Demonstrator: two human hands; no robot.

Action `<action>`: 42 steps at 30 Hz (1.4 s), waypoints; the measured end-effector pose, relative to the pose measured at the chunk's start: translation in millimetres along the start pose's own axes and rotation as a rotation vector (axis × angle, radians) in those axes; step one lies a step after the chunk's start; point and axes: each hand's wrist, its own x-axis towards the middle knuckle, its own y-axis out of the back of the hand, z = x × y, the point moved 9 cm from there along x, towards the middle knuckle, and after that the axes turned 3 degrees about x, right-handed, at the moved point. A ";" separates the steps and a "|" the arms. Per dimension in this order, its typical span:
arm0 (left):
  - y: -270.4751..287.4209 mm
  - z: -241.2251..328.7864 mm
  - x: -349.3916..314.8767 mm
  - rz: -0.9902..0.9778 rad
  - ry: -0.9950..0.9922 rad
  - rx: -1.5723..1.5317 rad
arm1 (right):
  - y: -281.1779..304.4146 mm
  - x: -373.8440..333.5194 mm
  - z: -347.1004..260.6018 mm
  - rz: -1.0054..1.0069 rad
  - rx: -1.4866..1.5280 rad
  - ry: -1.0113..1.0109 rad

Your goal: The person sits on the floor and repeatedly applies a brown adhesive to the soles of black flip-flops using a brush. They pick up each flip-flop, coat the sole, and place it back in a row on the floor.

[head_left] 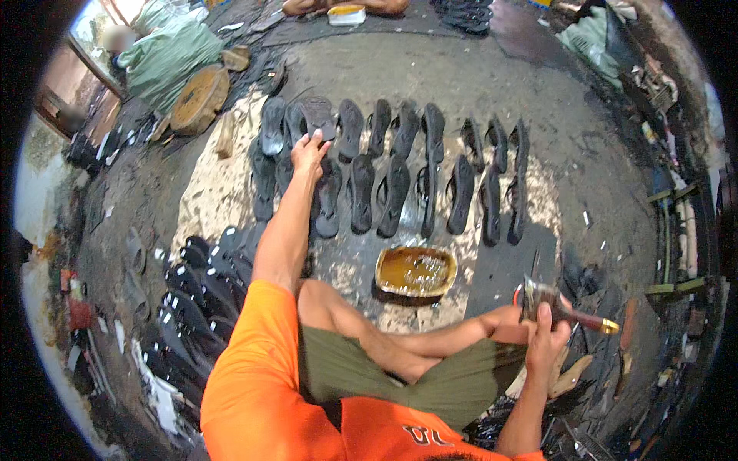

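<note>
My left hand (309,156) reaches out to the far left of the rows, its thumb and fingers closed on the near end of a dark flip-flop sole (317,115). This sole overlaps a neighbouring black flip-flop (294,123). Near my knee on the right, my right hand (547,336) grips a flat paintbrush (580,317) with a dark red handle and a gold tip. Two rows of black flip-flops (394,196) lie in front of me. Between them and my crossed legs sits a tub (416,272) with amber, glossy liquid.
More black flip-flops (194,313) are piled at my left, with white bits on them. A stained pale sheet (211,184) lies under the rows. A round wooden block (200,100) and green sacks (165,65) stand far left. Another person's arms (307,7) show at the top.
</note>
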 end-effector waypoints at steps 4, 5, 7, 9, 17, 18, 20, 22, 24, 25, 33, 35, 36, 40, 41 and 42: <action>-8.3 -43.6 82.1 0.003 0.008 0.083 | 36.2 -6.6 -16.9 0.069 -0.119 -0.030; -6.9 -61.4 82.4 0.057 0.098 0.143 | 39.1 -10.0 -21.8 0.109 -0.111 -0.009; -2.2 -65.1 92.0 0.061 0.114 0.182 | 29.2 -2.3 -29.0 0.104 -0.159 0.002; 21.6 -68.6 97.7 -0.014 0.093 0.206 | 1.5 4.9 -36.5 0.103 -0.181 -0.075; 89.2 101.2 -219.0 -0.378 -0.172 0.599 | -58.0 29.0 34.0 -0.011 -0.210 -0.178; 128.6 124.2 -259.0 -0.226 -0.200 0.609 | -64.4 29.0 41.3 -0.043 -0.227 -0.172; 208.4 175.8 -333.3 0.006 -0.504 0.667 | -88.4 29.6 48.5 -0.137 -0.262 -0.153; 321.7 201.1 -399.3 0.507 -0.243 0.851 | -119.4 14.3 28.6 -0.183 -0.225 -0.127; 375.1 225.3 -449.7 0.824 -0.430 1.127 | -137.0 9.4 31.7 -0.289 -0.098 -0.128; 370.2 227.8 -459.7 0.834 -0.643 1.325 | -141.2 8.1 31.5 -0.325 -0.034 -0.123; 340.2 174.8 -399.4 0.878 -0.514 1.821 | -209.2 -8.0 42.3 -0.698 -0.206 -0.072; 354.9 160.5 -409.2 0.881 -0.540 1.850 | -217.0 2.8 69.2 -0.771 -0.227 -0.030; 339.9 169.7 -420.7 0.824 -0.646 1.890 | -222.1 6.7 78.9 -0.783 -0.328 0.141; 310.9 188.3 -444.2 0.637 -0.885 1.450 | -232.3 7.4 135.9 -0.768 -0.650 0.371; 283.2 188.2 -439.8 0.536 -0.778 1.282 | -232.7 11.9 153.2 -0.760 -0.738 0.353; 259.2 178.5 -438.9 0.430 -0.734 1.154 | -231.9 9.7 157.2 -0.783 -0.743 0.424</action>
